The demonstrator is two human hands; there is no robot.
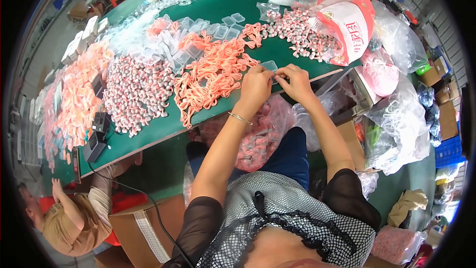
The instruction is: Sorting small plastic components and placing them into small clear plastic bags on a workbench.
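At centre frame, our left hand [255, 85] and right hand [296, 82] both pinch a small clear plastic case [270, 65] at the green tabletop [148, 136] edge. Fumbled, it could slip into the bag of pieces [260, 134] on our lap, or tangle in the orange cords [213, 72].

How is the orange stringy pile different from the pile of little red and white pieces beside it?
The orange cord pile is made of long, looped, tangled strands; the red-and-white pile is made of small, separate, rounded bits. The orange pile lies nearer the left hand and right hand; the other lies farther left. Both rest on the green table.
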